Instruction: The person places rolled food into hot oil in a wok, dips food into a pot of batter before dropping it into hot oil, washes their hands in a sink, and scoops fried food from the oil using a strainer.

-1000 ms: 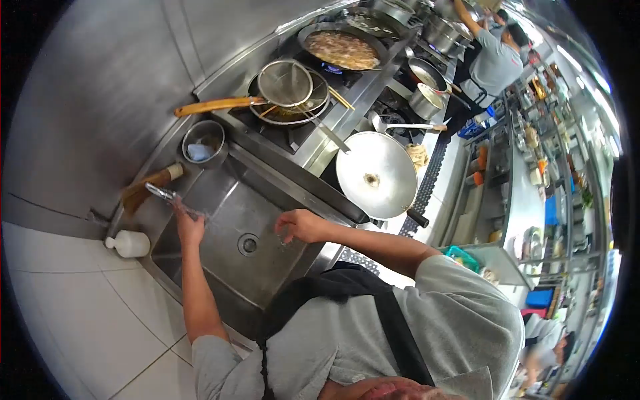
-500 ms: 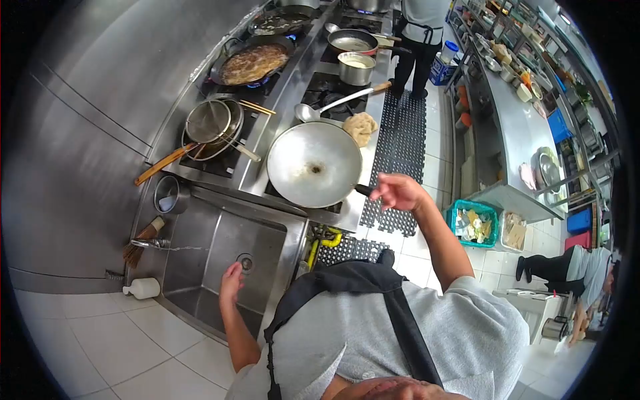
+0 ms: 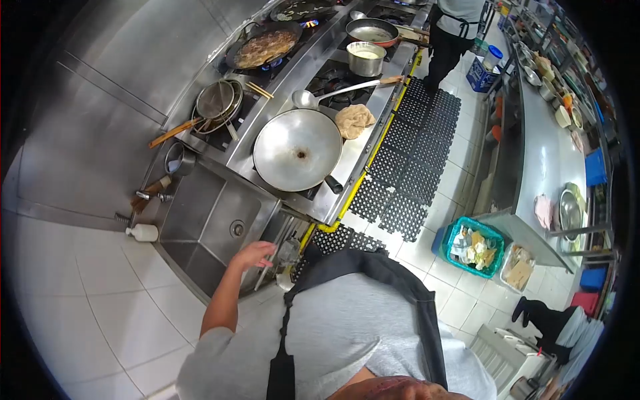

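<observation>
My left hand (image 3: 255, 255) is over the right rim of the steel sink (image 3: 200, 230), fingers loosely stretched out and holding nothing. It looks apart from the rim, though contact is hard to judge. My right hand is out of view. A pale metal wok (image 3: 297, 148) rests on the stove beside the sink, its black handle (image 3: 333, 184) pointing toward the aisle. Next to the wok lie a crumpled tan cloth (image 3: 355, 121) and a ladle (image 3: 305, 99) with a wooden-ended handle. Wire strainers (image 3: 216, 100) sit over a pan on the left burner.
Farther along the stove are a frying pan of browned food (image 3: 268, 48), a saucepan (image 3: 366, 60) and a red-rimmed pan (image 3: 371, 33). A co-worker (image 3: 453, 40) stands at the far end. A teal basket of scraps (image 3: 501, 235) and black floor mats (image 3: 403, 173) lie along the aisle.
My right hand, earlier by the wok handle, has left the view. My left hand has moved from above the sink basin to its right rim. The view has shifted and turned.
</observation>
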Demonstrator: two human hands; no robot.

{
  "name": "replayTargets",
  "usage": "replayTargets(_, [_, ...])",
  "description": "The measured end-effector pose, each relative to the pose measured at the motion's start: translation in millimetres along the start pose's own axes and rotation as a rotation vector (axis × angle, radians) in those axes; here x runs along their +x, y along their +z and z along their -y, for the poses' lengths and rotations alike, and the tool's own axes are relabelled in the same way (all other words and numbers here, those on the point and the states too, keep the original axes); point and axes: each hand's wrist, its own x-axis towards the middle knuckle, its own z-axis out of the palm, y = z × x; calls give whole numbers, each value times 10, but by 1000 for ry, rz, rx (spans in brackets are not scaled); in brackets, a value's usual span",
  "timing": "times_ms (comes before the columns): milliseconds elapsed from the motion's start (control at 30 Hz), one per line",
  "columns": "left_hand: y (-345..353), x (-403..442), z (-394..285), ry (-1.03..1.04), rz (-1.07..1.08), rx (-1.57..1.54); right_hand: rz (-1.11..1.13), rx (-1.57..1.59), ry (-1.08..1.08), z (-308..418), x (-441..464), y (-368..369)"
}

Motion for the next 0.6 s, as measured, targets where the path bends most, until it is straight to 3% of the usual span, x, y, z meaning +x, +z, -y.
replayTargets(100, [365,166,232,-359,203,129,103,15,232,-81,83,-280])
replayTargets(133, [470,308,445,-361,203,130,103,21,274,-126,152,-386])
replayTargets(200, [638,597,918,-573,227,258,103,-4,309,-267,350,-534])
replayTargets(300, [908,596,960,-508,189,278,92,-137,265,-775,755,-565])
replayTargets(333, [938,694,1123,-517,192,282,26,130,455,55,795,-1462])
replayTargets(367, [953,870,1314,-402,238,258,34,133,461,131,1020,-1642])
replayTargets(433, [1013,1139,1386,-295,286,226,-150,1121,814,30,1420,-1806])
replayTargets(467, [1104,1295,1311,-365,275,262,-146,1204,958,225,1668,-2152])
replayTargets(533, [1314,1516,963,-439,269,286,-144,1202,939,225,2103,-2461])
replayTargets(600, [1493,1499,375,-524,64,107,-51,1026,992,200,2631,-2858])
